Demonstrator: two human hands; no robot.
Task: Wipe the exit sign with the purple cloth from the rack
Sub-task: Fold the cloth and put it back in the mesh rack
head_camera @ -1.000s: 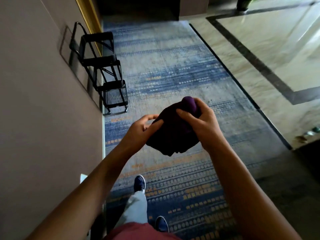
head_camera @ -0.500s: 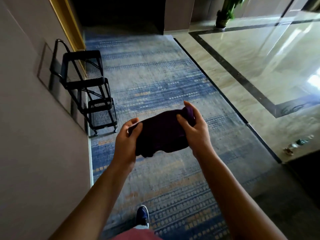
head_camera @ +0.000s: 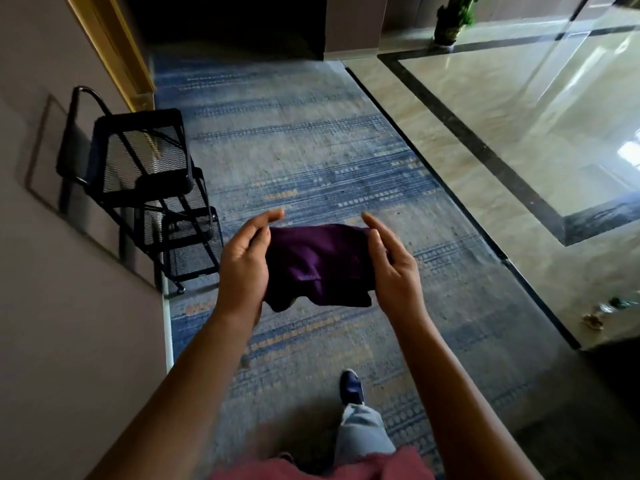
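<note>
Cloth preparation is the step in hand. We hold the purple cloth (head_camera: 317,265) folded between left hand (head_camera: 244,268) and right hand (head_camera: 394,271), thumbs pinching its ends, well right of the rack (head_camera: 145,161). Exit sign: not visible. Next we must locate it.

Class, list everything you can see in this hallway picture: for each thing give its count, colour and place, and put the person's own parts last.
purple cloth: one, dark purple, held between both hands over the carpet.
rack: one, black mesh with tiers, against the left wall.
carpet: one, blue-grey with yellow marks, running down the corridor.
marble floor: one, pale with dark border lines, right of the carpet.
potted plant: one, green, far right on the marble.
wall: one, beige, on the left.
shoe: one, dark blue, on the carpet below.
left hand: one, holds the cloth's left end.
right hand: one, holds the cloth's right end.
</note>
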